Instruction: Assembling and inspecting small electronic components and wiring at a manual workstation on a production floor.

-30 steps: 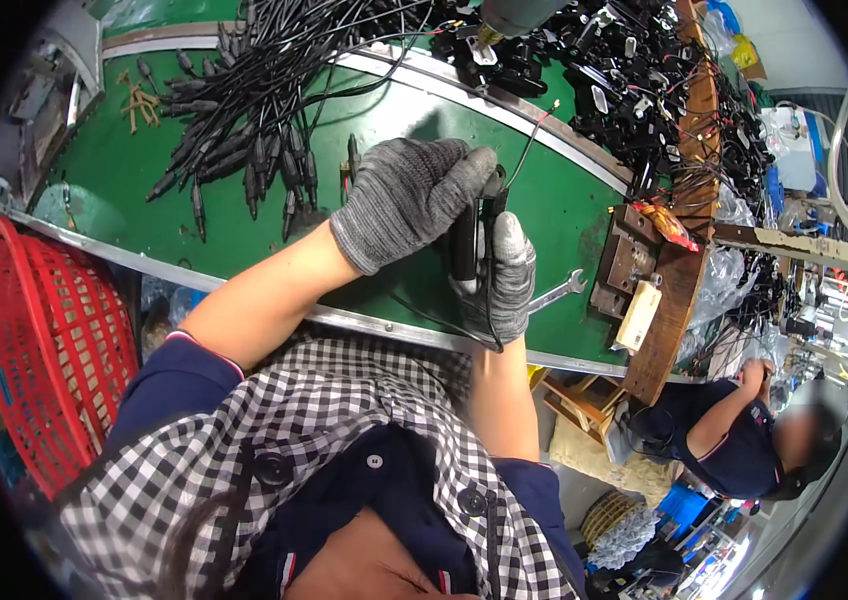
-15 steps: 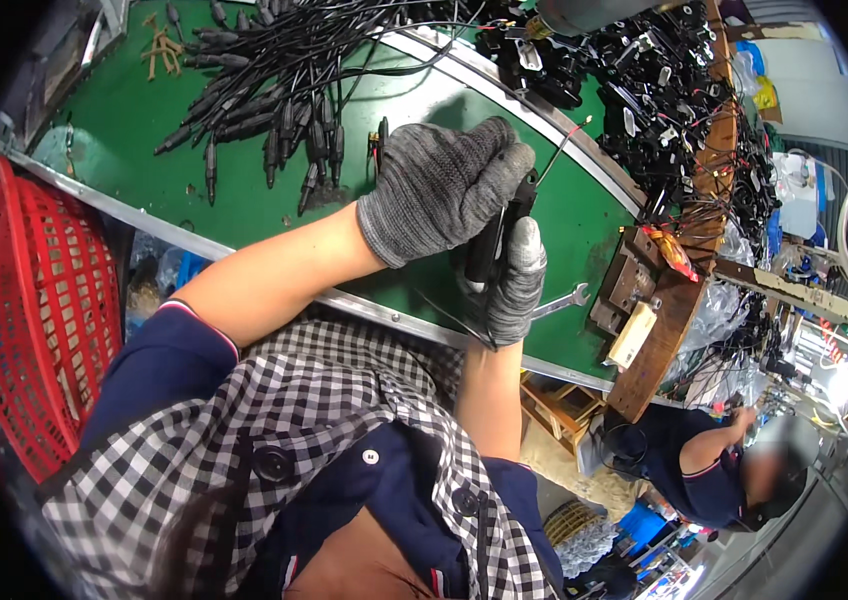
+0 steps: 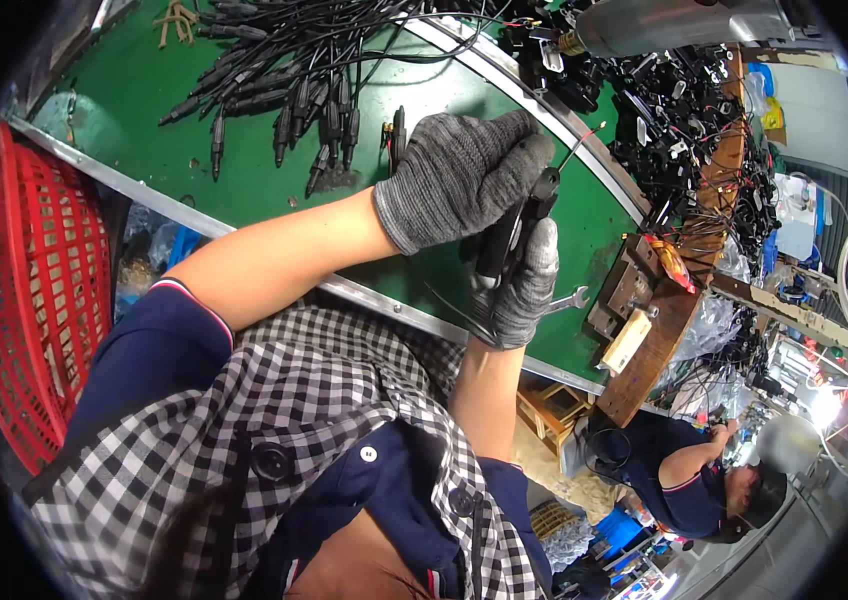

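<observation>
My left hand (image 3: pixel 459 180), in a dark grey knit glove, is closed at the upper end of a black handle-shaped part (image 3: pixel 496 252). Lower down, my right hand (image 3: pixel 519 290), gloved in grey with paler fingertips, grips the same part's body. The fingers hide much of it. A thin wire (image 3: pixel 582 147) with a small tip sticks out beyond its top end, and a dark cable trails by my right wrist. Behind my left hand lies a short black piece (image 3: pixel 399 130) on the green bench top (image 3: pixel 364 270). A wrench (image 3: pixel 569 300) lies beside my right hand.
Black cables with plug ends (image 3: pixel 294 100) are heaped at the back left. Many small black parts (image 3: pixel 674 130) fill the far right side behind a metal rail. A red basket (image 3: pixel 39 290) stands at left, and a metal block (image 3: pixel 624 290) at right. Another person (image 3: pixel 689 470) works at lower right.
The view has shifted slightly. Both hands stay on the black part, which has turned a little, with its round upper end now showing more.
</observation>
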The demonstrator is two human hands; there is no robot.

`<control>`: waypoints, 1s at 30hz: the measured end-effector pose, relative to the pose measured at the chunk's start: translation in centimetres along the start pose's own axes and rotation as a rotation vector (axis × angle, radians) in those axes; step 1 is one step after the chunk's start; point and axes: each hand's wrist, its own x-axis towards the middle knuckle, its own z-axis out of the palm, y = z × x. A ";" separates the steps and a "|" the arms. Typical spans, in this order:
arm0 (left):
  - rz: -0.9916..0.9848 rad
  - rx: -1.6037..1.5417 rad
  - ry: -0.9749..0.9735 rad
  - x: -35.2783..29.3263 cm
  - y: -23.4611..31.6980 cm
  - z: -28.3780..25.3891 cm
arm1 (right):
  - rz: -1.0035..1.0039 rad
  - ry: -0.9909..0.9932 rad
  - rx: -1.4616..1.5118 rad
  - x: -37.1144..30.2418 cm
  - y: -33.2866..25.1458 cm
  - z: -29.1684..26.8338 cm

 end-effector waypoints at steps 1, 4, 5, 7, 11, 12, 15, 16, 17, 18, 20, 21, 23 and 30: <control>0.000 -0.001 -0.002 0.0 -0.1 0.0 | 0.000 0.002 0.001 -0.1 -0.3 0.1; -0.143 -0.085 -0.009 0.3 -0.2 0.1 | 0.068 0.022 -0.373 -0.5 -3.0 -0.5; -0.128 -0.106 -0.018 0.7 0.1 0.1 | 0.055 0.045 -0.368 -0.9 -3.9 -2.2; -0.441 -0.259 -0.090 1.9 0.7 -1.4 | -0.357 0.207 -1.360 -1.8 -4.8 -6.4; -0.559 -0.314 -0.142 2.5 0.8 -2.0 | 0.231 0.394 -2.004 -4.1 -6.0 -10.9; -0.543 -0.297 -0.140 2.6 1.0 -2.0 | 0.248 0.429 -1.995 -4.4 -6.0 -11.0; -0.537 -0.300 -0.179 2.8 1.6 -1.9 | 0.010 0.387 -1.783 -3.6 -4.5 -10.2; -0.545 -0.274 -0.183 2.7 1.7 -1.7 | -0.041 0.316 -1.831 -3.0 -4.0 -9.6; -0.534 -0.279 -0.192 2.8 1.7 -1.7 | -0.099 0.233 -1.878 -2.7 -3.9 -9.2; -0.552 -0.288 -0.231 2.9 1.7 -1.7 | -0.099 0.245 -1.871 -2.8 -3.9 -9.0; -0.594 -0.292 -0.298 3.0 1.4 -1.9 | -0.201 0.138 -1.976 -2.6 -3.8 -8.6; -0.591 -0.285 -0.294 2.9 1.2 -1.9 | -0.257 0.076 -2.027 -2.4 -3.8 -8.3; -0.595 -0.418 -0.317 2.7 0.7 -1.2 | -0.250 -0.018 -2.021 -1.8 -4.5 -8.6; -0.553 -0.413 -0.474 2.1 -0.3 -1.2 | -0.388 -0.195 -1.985 -1.2 -4.8 -9.1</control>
